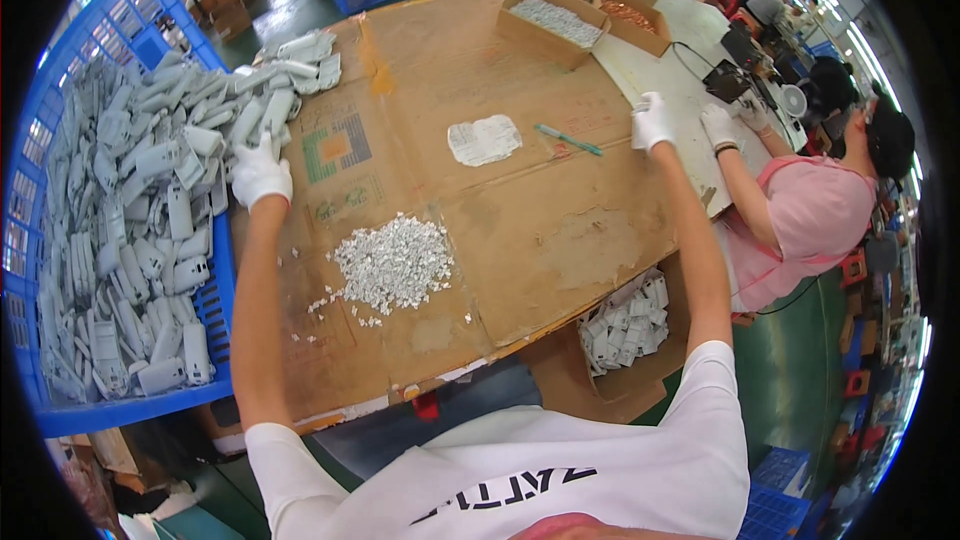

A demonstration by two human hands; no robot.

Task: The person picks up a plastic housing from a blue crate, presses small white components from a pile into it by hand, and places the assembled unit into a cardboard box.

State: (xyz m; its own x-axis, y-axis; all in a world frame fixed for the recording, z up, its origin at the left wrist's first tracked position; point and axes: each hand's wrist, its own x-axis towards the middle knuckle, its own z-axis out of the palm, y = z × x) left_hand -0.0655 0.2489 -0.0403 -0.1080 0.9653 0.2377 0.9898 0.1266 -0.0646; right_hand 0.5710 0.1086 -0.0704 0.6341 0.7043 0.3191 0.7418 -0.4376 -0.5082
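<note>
My left hand [262, 176], in a white glove, is at the right side of a heap of white plastic housings [180, 210]. Its fingers are apart and reach against the nearest housings; I see none clearly lifted. Far to the right, my right hand [653, 123], also gloved in white, rests at the right edge of the cardboard tabletop [520, 230]. The fingers there are curled together, and whatever may be in them is hidden. Between my arms lies a pile of small white plastic pieces [395, 262]. Beyond it are a crumpled white paper [484, 140] and a teal pen [568, 140].
A big blue crate [130, 410] holds the housings on the left. Open cardboard boxes [555, 22] with small parts stand at the far right. Below the table edge, another box holds white parts [627, 325]. A co-worker in pink [815, 210] works close by on my right.
</note>
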